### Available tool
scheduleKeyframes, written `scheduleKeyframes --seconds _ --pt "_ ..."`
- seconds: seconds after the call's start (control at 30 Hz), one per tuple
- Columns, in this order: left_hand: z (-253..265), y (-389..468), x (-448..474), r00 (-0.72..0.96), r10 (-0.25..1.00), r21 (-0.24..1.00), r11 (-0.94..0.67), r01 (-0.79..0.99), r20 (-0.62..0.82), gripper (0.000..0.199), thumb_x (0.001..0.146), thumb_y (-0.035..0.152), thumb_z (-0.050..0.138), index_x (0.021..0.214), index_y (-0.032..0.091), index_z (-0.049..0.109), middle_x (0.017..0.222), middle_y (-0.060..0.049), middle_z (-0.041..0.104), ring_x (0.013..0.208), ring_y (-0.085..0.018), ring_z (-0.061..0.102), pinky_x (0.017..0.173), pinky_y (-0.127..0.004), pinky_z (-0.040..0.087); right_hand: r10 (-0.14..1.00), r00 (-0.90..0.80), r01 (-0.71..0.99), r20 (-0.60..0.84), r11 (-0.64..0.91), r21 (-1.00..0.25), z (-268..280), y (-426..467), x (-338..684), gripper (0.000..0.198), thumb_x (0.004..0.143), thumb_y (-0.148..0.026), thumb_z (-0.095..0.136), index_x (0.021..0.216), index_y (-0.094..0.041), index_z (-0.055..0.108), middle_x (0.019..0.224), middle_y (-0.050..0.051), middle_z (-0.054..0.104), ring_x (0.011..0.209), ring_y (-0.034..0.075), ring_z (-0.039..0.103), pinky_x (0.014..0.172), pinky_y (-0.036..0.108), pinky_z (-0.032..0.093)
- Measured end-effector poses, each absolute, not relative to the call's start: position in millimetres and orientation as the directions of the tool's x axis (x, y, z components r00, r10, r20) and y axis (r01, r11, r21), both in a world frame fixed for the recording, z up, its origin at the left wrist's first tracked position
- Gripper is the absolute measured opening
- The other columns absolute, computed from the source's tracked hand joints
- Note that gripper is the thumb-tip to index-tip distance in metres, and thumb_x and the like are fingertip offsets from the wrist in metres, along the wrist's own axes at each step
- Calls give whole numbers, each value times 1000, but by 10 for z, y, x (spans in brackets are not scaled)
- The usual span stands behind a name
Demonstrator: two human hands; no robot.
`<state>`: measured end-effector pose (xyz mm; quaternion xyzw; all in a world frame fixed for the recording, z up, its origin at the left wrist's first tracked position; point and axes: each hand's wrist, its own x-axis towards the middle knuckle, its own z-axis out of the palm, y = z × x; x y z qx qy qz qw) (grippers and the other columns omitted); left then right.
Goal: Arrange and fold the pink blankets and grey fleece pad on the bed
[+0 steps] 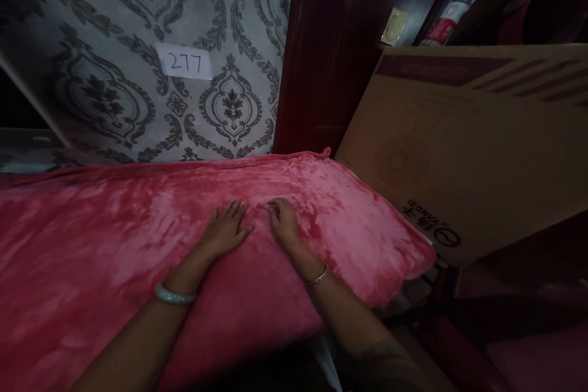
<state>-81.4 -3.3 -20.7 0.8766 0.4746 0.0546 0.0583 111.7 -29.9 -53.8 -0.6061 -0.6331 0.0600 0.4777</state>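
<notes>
A pink plush blanket (114,245) is spread over a bed-like surface, its nap brushed into lighter and darker patches. My left hand (225,229) lies flat on it near the middle, with fingers stretched out and the thumb apart. Just right of it, my right hand (283,220) rests on the same fabric with its fingers curled together as in a pinch. Whatever is between those fingertips, if anything, is too small to make out. A pale bangle (174,295) circles my left wrist and a thin silver bracelet (318,275) my right.
A large cardboard box (441,153) leans at the blanket's right end. Behind it stand a plastic bottle (452,15) with a red label and a dark red round container (533,9). Patterned wallpaper (114,6) with a paper marked 277 (184,62) and a dark red panel (316,55) border the far side.
</notes>
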Motion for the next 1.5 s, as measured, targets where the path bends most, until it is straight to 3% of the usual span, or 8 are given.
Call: scheduleKeyframes --seconds 0.1,0.17,0.3,0.63,0.87,1.03,1.27,1.5 --pt "-214 -43 -807 522 852 136 -523 841 48 78 96 55 38 158 9 30 166 -21 25 155 -35 22 124 -62 13 861 41 797 507 278 -537 -468 -383 1083 53 93 -25 54 144 -12 52 149 17 53 140 24 45 118 42 34" --pt "-228 -40 -807 519 852 140 -523 841 64 79 95 55 39 157 7 32 165 -22 27 155 -36 23 124 -62 14 919 -82 851 386 266 -453 -408 -439 1045 65 95 -34 57 154 -12 41 161 16 38 151 26 30 123 45 24" --pt "-236 -43 -807 509 855 148 -518 842 97 76 94 56 42 156 12 37 163 -21 31 153 -37 26 123 -65 17 979 -149 917 137 189 -351 -320 -496 988 59 102 -43 47 155 -19 42 164 11 35 153 28 27 124 52 18" --pt "-135 -115 -788 381 924 87 -382 920 36 75 94 61 42 157 22 37 167 -16 24 153 -46 17 119 -71 15 982 -137 927 127 173 -334 -299 -490 970 58 104 -48 43 156 -23 40 165 9 32 154 26 25 125 51 16" --pt "-151 -89 -807 382 924 72 -382 921 24 74 93 61 41 157 24 37 168 -15 24 154 -45 18 119 -70 16 994 77 952 74 -51 -303 -258 -415 1278 54 104 -49 40 153 -27 45 165 7 32 154 29 23 123 58 13" --pt "-154 -67 -817 391 920 72 -392 917 30 75 93 61 40 158 23 36 168 -16 23 153 -46 19 119 -69 19 960 281 926 9 -268 -267 -236 -378 1764 57 104 -48 34 157 -28 38 169 5 24 156 27 17 123 56 14" --pt "-188 -34 -826 401 915 34 -403 915 52 74 93 60 39 157 23 37 167 -16 25 152 -46 22 118 -68 21 913 408 889 -32 -405 -213 -241 -357 2306 61 104 -52 28 160 -29 31 170 2 18 156 27 12 122 55 11" --pt "-192 -12 -821 394 919 24 -395 918 32 75 93 61 37 158 23 36 168 -15 23 153 -45 20 118 -67 21 842 538 822 -46 -536 -191 -255 -432 2805 63 104 -54 24 162 -30 24 171 4 17 155 28 17 121 53 16"
